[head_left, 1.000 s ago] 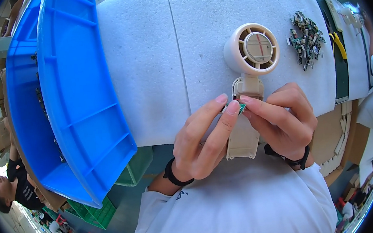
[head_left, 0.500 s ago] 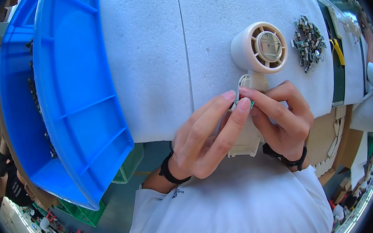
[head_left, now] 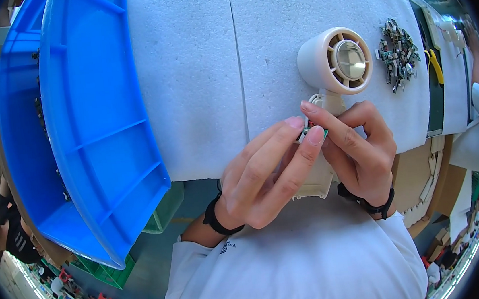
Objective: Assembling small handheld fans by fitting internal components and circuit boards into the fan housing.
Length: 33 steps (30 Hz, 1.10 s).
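A cream handheld fan (head_left: 335,61) lies on the white foam sheet, its round grille facing up and its opened handle pointing toward me. Over that handle, my left hand (head_left: 270,172) pinches a small green circuit board (head_left: 307,134) between thumb and index finger. My right hand (head_left: 361,152) is at the board's other side, its index fingertip raised just above it and its thumb by the lower edge. Bits of red, perhaps wires, show beside the board. Both hands cover most of the handle shell (head_left: 316,183); its lower end shows beneath them.
A large blue bin (head_left: 100,140) with circuit boards inside stands on the left. To the right of the fan lies a heap of small circuit boards (head_left: 399,56), with yellow-handled pliers (head_left: 434,66) beyond it. A green crate (head_left: 164,208) sits below the table edge. Other people are around.
My right index finger has lifted off the board and shifted slightly up and left, so more of the board shows. My left hand keeps its pinch.
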Motion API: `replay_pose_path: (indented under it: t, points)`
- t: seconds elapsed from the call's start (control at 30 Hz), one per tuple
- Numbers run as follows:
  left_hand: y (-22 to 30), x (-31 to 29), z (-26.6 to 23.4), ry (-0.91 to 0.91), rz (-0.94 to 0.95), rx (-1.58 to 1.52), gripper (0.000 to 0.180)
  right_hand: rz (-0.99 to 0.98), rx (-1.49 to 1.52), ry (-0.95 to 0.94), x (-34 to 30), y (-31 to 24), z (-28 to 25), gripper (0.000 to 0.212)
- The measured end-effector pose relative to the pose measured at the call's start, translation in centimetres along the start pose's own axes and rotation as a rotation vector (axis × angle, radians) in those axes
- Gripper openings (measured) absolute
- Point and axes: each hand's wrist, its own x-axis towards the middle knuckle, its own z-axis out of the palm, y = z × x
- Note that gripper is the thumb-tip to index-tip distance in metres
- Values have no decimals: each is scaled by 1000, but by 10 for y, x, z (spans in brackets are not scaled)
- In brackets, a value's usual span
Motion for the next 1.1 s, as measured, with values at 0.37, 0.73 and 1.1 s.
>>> replay_pose_path:
  t: [0.37,0.73,1.1]
  points:
    - [4,1,-2,-8,-51,-29,35,-2,58,53,1,3,2,51]
    - [5,2,0,9,-55,-8,35,13,77,56,0,3,0,50]
    - [1,-1,5,52,-30,8,32,21,135,43,-8,5,-2,39]
